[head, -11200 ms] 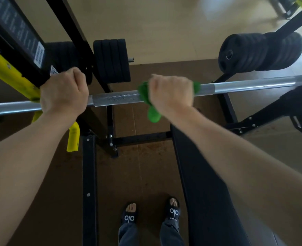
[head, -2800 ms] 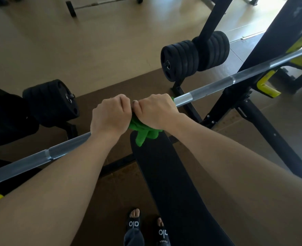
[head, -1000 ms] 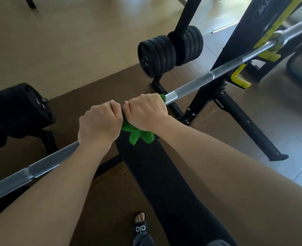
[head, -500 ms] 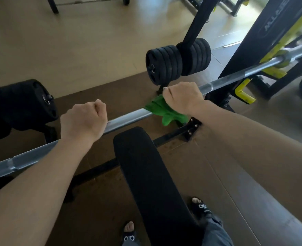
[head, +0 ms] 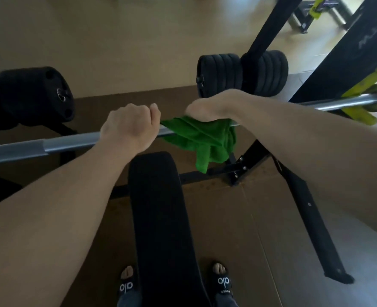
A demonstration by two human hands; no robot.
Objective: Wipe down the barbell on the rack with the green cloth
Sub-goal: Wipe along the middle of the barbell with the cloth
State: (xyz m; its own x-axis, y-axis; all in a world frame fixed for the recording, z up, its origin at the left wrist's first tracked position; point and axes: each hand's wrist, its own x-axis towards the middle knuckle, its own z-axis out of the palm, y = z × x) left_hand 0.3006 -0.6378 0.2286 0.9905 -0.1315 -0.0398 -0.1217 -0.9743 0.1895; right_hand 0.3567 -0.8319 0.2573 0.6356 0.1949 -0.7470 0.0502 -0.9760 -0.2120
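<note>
The steel barbell (head: 68, 142) runs across the view, resting on the rack's yellow hook (head: 360, 107) at the right. My left hand (head: 130, 127) is closed around the bar near its middle. Just to its right, the green cloth (head: 203, 138) is draped over the bar and hangs down below it. My right hand (head: 209, 108) presses on the cloth from above; its fingers are hidden behind the wrist, so how far they wrap the bar is unclear.
A black bench pad (head: 161, 218) lies lengthwise under the bar, between my feet in black slides (head: 222, 280). Black weight plates are stored on pegs at the left (head: 39, 96) and behind the bar (head: 240, 74). Black rack uprights (head: 347, 63) and a floor leg (head: 311, 218) stand to the right.
The cloth and my right hand have slid back left along the bar toward my left hand. The cloth has spread out and hangs lower. The view has swung to face the bench.
</note>
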